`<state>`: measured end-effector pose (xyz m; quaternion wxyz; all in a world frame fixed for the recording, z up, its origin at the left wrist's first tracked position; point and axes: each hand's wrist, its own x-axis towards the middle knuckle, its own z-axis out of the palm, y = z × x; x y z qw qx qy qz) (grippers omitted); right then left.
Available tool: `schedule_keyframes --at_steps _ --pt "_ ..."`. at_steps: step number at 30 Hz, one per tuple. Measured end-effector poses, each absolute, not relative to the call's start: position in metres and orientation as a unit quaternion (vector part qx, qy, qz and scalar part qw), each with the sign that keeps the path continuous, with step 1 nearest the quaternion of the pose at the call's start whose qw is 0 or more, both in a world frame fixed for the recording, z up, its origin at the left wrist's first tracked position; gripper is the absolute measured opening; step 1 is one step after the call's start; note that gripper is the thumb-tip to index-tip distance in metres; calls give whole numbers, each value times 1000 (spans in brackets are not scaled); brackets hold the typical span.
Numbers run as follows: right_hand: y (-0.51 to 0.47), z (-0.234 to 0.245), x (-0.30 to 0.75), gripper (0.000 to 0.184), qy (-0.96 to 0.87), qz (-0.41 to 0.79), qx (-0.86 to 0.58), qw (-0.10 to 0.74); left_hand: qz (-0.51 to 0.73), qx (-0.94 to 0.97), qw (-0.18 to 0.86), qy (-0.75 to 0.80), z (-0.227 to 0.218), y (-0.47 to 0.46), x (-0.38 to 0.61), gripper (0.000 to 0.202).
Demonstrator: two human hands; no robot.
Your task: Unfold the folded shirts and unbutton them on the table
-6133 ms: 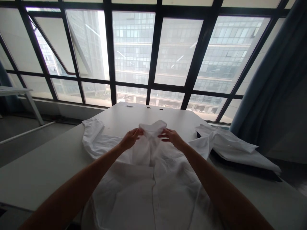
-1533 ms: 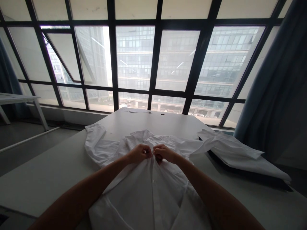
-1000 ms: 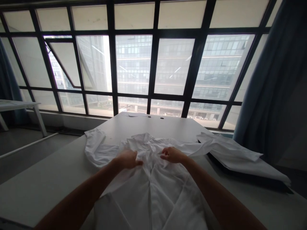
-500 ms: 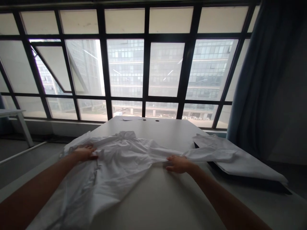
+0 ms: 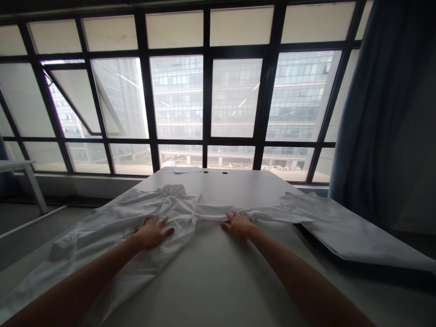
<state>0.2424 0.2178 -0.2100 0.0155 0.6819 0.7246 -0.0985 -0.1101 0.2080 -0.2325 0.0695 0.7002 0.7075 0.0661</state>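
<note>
A white shirt (image 5: 112, 227) lies spread across the left and middle of a white table (image 5: 218, 272), its body trailing off toward the near left corner. My left hand (image 5: 152, 230) rests flat on the shirt with the fingers spread, holding nothing. My right hand (image 5: 237, 223) lies flat at the shirt's near edge, fingers stretched out onto the cloth. One sleeve (image 5: 269, 213) runs to the right from that hand.
A second white garment (image 5: 344, 231) lies over a dark flat object at the table's right edge. Small dark spots and a paper scrap (image 5: 184, 171) sit at the far edge. Big windows stand behind; a blue curtain (image 5: 381, 113) hangs right; another table (image 5: 17, 165) is far left.
The shirt went from lying lengthwise toward me to lying sideways, body to the left. My hands left the collar and button line, moved apart, and now press flat on the cloth.
</note>
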Motion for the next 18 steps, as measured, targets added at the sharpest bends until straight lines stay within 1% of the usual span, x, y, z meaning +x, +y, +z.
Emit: schedule_keyframes --at_steps 5,8,10,12,15,18 --pt "274 -217 245 84 768 -100 632 -28 70 638 55 765 -228 251 -120 84" --pt "293 -222 247 87 784 -111 608 -56 76 631 47 771 -229 272 -124 83" --pt "297 -223 248 85 777 -91 618 -73 81 637 45 765 -231 281 -126 83" --pt "293 -222 252 76 771 -31 630 -89 77 641 45 762 -232 285 -127 83" --pt "279 -212 277 57 749 71 652 -94 71 640 50 764 -235 285 -130 84" --pt "255 -192 332 42 661 100 739 -89 94 645 36 758 -239 282 -134 84"
